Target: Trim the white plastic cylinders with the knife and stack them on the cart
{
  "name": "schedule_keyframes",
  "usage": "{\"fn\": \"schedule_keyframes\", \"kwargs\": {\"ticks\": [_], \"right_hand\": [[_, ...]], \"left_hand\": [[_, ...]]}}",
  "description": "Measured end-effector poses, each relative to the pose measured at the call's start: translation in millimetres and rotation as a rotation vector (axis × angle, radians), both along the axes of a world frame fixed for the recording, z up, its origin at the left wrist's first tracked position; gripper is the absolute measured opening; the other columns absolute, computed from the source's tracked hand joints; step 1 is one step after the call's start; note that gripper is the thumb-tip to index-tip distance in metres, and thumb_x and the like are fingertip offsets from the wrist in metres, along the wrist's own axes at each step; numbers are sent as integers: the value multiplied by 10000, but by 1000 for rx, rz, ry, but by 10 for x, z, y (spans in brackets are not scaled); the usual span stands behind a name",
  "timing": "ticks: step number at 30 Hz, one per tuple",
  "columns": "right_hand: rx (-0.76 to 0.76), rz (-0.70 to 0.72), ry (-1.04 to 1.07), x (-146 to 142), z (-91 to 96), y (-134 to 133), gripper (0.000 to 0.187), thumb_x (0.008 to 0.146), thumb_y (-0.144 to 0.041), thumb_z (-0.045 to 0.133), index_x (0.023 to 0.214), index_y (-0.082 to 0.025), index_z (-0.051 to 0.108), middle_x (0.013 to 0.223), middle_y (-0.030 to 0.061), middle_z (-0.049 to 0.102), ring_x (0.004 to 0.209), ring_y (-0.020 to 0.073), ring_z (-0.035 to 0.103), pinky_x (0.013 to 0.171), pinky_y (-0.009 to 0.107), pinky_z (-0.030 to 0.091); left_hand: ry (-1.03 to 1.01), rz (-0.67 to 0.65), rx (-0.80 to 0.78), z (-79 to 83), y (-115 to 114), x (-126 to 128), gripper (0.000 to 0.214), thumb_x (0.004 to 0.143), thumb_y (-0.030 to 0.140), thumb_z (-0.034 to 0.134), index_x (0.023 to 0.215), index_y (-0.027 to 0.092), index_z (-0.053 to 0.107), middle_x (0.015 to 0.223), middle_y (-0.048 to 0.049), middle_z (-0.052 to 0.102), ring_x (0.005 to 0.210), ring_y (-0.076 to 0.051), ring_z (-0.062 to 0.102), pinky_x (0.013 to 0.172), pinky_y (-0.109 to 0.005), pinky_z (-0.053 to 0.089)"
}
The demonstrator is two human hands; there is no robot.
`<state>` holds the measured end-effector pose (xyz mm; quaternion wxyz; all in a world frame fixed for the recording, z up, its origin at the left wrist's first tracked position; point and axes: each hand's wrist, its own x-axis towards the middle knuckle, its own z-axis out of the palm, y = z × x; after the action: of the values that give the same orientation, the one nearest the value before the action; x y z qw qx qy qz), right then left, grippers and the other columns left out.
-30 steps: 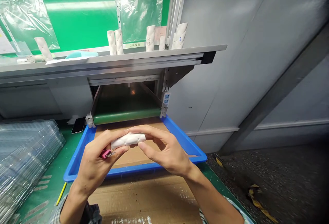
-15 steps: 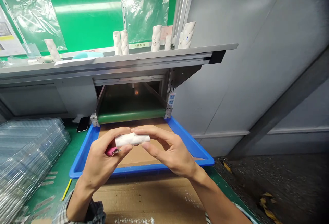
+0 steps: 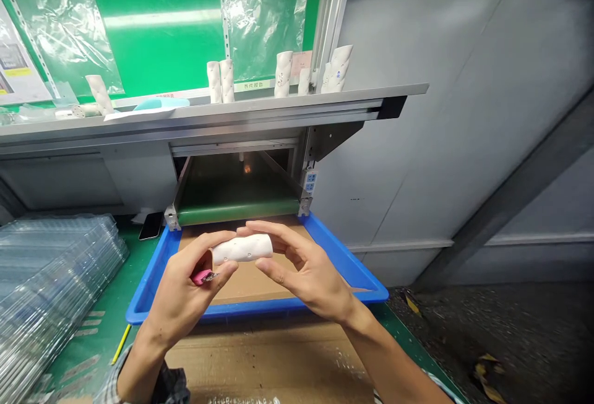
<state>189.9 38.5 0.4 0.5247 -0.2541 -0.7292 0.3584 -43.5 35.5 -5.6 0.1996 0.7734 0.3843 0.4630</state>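
The white cylinder (image 3: 242, 248) hung level above the blue tray (image 3: 352, 268). Left hand (image 3: 180, 296) fingers pinched one end, a pink tool (image 3: 203, 276) tucked beneath, and right hand (image 3: 309, 274) fingers gripped the other, likely for steadiness.

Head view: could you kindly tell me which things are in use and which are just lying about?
In use: white part, held between left hand and right hand; pink tool in left hand.
Lying about: shelf parts, clear trays, phone, blue tray.

Blue tray (image 3: 347, 257) at centre below green conveyor belt (image 3: 236, 211); white cylinders (image 3: 220, 81) on upper shelf (image 3: 278, 104); clear plastic stack (image 3: 46, 280) at lower left
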Motion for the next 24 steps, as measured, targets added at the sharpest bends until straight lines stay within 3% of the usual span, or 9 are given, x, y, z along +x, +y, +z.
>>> {"fn": "schedule_keyframes", "kwargs": {"ticks": [4,8,12,16,24], "right_hand": [[-40,-27,-9,1,-7,7,371,954,-326,799,1308,-255,712,1230,52,798,1092,203,783,1027,343,635],[-54,9,20,-6,7,3,407,942,-304,809,1327,-250,690,1265,49,786,1121,189,775,1029,319,630],[-118,30,9,-5,28,-6,328,955,-315,797,1263,-233,717,1093,27,824,994,173,805,951,292,652],[-33,2,3,0,34,-8,286,943,-251,798,1225,-252,751,1181,18,808,1071,164,784,1013,279,631],[-3,9,49,-8,0,13,371,937,-216,812,1290,-285,722,1261,10,795,1141,156,772,1047,265,619]], "left_hand": [[-12,-19,-5,9,-1,-15,321,1034,445,669,1307,278,681,1156,-49,772,858,-156,717,628,-209,485],[-3,0,44,44,-8,-10,278,1034,460,671,1236,274,716,1066,-24,786,737,-119,670,601,-206,457],[19,26,85,51,-10,-15,299,1029,474,678,1249,274,716,1073,-25,790,774,-131,677,628,-215,464],[30,20,6,29,4,-42,348,1042,508,639,1256,242,706,1109,-56,790,895,-172,718,655,-226,486],[26,7,-20,10,14,-52,354,1032,502,658,1288,259,682,1113,-51,782,895,-166,720,681,-227,492]]}}
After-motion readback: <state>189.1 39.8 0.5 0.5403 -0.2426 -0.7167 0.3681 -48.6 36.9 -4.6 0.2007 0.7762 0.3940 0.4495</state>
